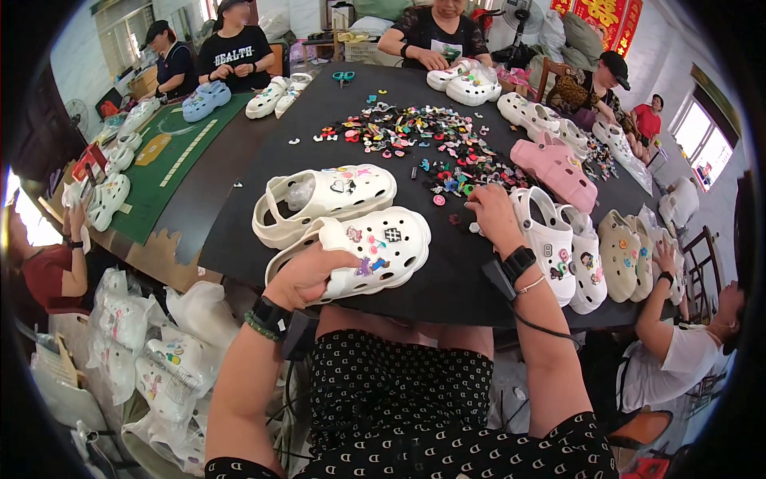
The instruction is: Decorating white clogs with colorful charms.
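Note:
My left hand (pixel 307 275) grips the heel end of a white clog (pixel 383 251), thumb on its upper near the strap. Colourful charms, among them a hash-sign one and a purple one, sit in its holes. Its mate, another white clog (pixel 339 191) with a few charms and clear plastic inside, lies just behind it. My right hand (pixel 491 211) is at the near edge of a pile of loose shoe charms (pixel 431 132), its fingers bent together. What lies between its fingertips is too small to make out. A small white piece (pixel 475 228) lies beside them on the black table (pixel 319 104).
Right of my right hand stand decorated white clogs (pixel 550 247), beige clogs (pixel 622 255) and a pink clog (pixel 558 172). Several co-workers sit around the table with more clogs. A green mat (pixel 179 172) lies at the left; bagged clogs (pixel 167 367) are piled on the lower left.

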A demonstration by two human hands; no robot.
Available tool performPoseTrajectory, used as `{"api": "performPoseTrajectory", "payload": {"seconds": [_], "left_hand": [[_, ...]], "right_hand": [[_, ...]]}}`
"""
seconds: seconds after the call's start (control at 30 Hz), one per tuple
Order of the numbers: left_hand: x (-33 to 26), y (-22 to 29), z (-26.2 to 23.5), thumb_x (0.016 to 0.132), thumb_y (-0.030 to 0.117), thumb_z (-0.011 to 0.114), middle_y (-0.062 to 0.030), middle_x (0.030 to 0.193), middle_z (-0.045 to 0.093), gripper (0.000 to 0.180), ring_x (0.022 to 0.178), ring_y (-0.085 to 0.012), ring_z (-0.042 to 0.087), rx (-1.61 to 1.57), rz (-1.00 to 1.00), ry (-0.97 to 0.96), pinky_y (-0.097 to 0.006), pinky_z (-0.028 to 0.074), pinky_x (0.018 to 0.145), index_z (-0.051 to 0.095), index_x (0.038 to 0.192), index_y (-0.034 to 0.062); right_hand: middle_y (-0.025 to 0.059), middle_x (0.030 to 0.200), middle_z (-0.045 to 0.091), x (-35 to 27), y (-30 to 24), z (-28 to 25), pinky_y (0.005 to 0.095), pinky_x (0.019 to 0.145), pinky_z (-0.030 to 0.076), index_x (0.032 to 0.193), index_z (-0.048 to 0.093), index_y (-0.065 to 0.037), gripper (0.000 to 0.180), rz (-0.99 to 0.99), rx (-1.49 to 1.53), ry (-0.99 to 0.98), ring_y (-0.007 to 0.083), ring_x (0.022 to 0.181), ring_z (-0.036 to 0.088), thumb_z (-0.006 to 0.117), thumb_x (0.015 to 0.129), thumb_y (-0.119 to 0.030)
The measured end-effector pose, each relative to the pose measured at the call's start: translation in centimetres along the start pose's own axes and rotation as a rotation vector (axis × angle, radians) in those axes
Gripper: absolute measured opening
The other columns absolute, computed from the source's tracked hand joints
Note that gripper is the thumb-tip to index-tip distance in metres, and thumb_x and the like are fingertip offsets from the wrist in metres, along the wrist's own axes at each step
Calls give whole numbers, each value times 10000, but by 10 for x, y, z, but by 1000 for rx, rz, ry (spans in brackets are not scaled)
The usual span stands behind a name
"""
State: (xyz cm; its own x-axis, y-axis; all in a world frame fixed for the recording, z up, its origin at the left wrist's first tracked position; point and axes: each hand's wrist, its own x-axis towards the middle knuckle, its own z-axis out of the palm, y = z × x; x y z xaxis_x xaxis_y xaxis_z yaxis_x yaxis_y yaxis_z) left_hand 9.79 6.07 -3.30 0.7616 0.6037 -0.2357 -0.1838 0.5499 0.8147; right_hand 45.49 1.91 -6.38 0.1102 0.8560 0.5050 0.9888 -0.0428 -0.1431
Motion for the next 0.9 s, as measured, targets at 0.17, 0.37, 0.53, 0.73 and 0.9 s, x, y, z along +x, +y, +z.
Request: {"api": "performPoseTrajectory", "payload": {"seconds": [0.17,0.37,0.53,0.73,0.9], "left_hand": [[4,-5,-9,809,-102,584,-173,1265,577,542,1122,-271,608,-35,-17,-30,-393,528,963,441,1330,-58],[3,-2,-1,798,-120,578,-174,1268,572,556,1120,-281,607,-41,-17,-28,-397,525,971,437,1332,-57],[2,-1,-1,792,-129,572,-174,1265,573,561,1116,-284,609,-21,-31,4,-397,532,961,439,1332,-53],[4,-4,-8,791,-125,569,-173,1262,574,562,1106,-278,615,-43,-19,-17,-395,534,958,438,1333,-52],[6,-4,-6,791,-123,570,-170,1255,580,564,1102,-274,617,-45,-8,-27,-393,536,953,435,1334,-53]], "right_hand": [[159,893,617,3,-9,-11,435,807,470,898,652,-35,116,143,192,-199,348,920,591,661,832,-129],[178,907,625,-8,-2,-6,441,821,472,930,693,-22,122,41,176,-75,349,927,592,639,832,-71],[175,869,625,-11,-3,-12,443,796,481,920,699,-20,120,32,204,-20,350,883,600,629,832,-62],[169,841,627,-11,-4,-11,463,755,482,916,682,-22,109,59,170,1,364,829,605,628,831,-65],[168,854,651,-11,-13,-23,456,744,491,931,666,-18,115,73,154,3,369,829,621,634,835,-72]]}}
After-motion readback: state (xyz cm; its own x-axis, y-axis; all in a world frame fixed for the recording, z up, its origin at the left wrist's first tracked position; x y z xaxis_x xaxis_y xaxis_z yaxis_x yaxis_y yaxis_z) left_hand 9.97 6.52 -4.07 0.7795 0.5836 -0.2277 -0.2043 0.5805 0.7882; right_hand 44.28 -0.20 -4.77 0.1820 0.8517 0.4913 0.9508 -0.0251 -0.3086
